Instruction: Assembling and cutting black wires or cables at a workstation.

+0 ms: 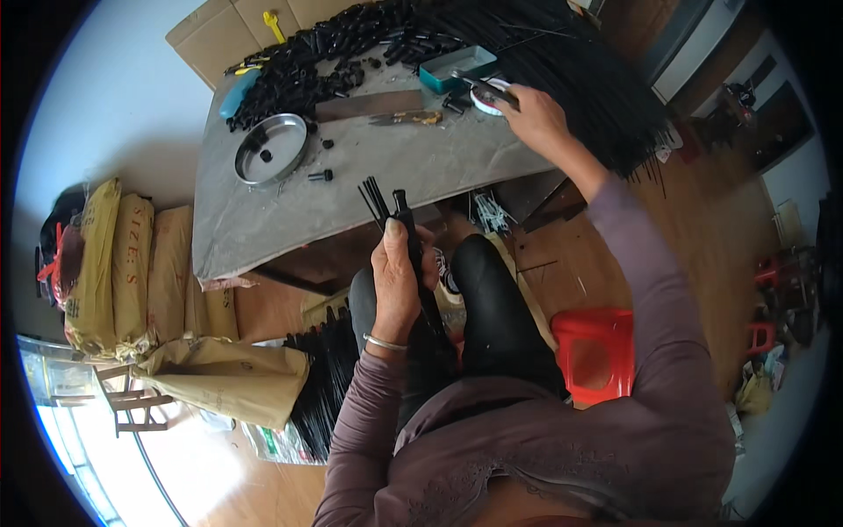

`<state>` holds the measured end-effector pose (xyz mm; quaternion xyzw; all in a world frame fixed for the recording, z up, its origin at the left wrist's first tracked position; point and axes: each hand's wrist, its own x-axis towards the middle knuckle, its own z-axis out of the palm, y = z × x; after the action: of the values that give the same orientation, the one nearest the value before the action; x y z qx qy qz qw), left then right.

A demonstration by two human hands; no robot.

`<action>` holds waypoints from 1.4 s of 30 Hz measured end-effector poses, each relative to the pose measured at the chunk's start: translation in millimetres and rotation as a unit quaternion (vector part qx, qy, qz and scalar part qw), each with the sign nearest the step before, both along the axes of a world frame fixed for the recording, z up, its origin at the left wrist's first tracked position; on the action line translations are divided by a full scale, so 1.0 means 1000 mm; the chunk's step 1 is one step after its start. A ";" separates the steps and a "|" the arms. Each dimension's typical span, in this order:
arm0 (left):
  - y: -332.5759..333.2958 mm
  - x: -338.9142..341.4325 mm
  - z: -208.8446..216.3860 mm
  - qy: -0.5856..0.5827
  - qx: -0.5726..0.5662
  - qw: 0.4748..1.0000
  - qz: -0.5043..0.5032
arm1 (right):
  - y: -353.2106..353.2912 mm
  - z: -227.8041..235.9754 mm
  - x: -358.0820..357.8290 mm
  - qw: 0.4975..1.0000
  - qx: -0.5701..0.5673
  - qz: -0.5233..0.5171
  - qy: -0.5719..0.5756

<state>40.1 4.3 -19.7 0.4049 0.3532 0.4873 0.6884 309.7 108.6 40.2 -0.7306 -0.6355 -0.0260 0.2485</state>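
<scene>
My left hand [395, 281] is closed in front of the table's near edge. From its grip several thin black rods [372, 198] fan upward, next to a thicker black piece [401, 204] with a knobbed top. The lower part of what it holds runs down between my knees. Over the table, my right hand [537, 117] is wrapped round a dark-handled tool [488, 90] with a metal end; its exact kind is unclear. Beneath that tool sits a round white container [486, 104], partly covered. The tool's tip is by a teal rectangular tray [457, 68].
On the grey table [386, 167] lie a heap of short black parts [307, 79], long black rods [571, 88], a round metal dish [272, 149] and a knife-like tool [406, 118]. A red stool [594, 351] stands right; yellow sacks [132, 263] line the left wall.
</scene>
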 end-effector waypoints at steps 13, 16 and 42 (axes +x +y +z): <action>0.016 0.002 -0.008 -0.023 -0.027 0.999 -0.005 | 0.080 -0.007 0.016 0.991 -0.116 0.003 -0.060; 0.015 0.003 -0.007 -0.020 -0.023 0.999 -0.013 | 0.082 -0.010 0.018 0.990 -0.123 0.006 -0.075; -0.032 -0.025 0.022 0.015 0.033 0.989 0.145 | -0.053 -0.010 -0.091 0.684 -0.203 0.201 0.672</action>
<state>15.3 -28.1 2.3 0.3792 0.4025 0.5866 0.5917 218.7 55.9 30.6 -0.4393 -0.4198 0.6517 0.4539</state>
